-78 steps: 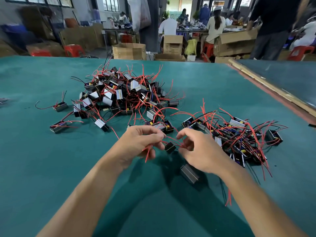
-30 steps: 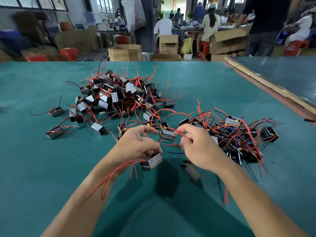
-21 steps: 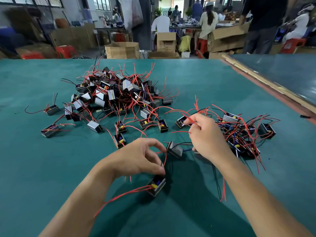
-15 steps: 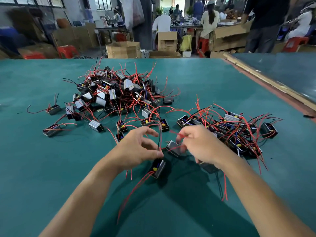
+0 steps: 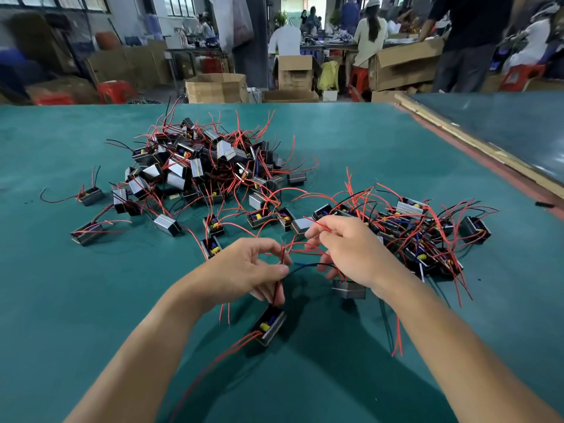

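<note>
Left hand (image 5: 250, 270): fingers curled, thumb and forefinger pinching a dark lead (image 5: 277, 296) that runs down to a module (image 5: 270, 326) just below the palm. Cannot tell whether the module rests on the worktop (image 5: 91, 300) or hangs just clear of it

Right hand (image 5: 354, 251): also curled, fingertips pinching red leads (image 5: 317, 225); more red wire loops across the gap between the hands. Second module (image 5: 348, 290) lies on the worktop under the right wrist, partly hidden

Big heap (image 5: 207, 166) beyond the left hand; small heap (image 5: 427, 236) just beside the right hand

Judgement: step in hand looks like freeing one module's leads from another's

Risks from here:
- Pulling the hands apart while the loops are crossed would tighten the snarl, not clear it
- Module weight carried on one thin lead; a sharp tug could strain the joint at the case
- Red leads trail toward the small heap; a pull may drag neighbours along
- Second module is out of sight under the wrist and easily knocked
</note>
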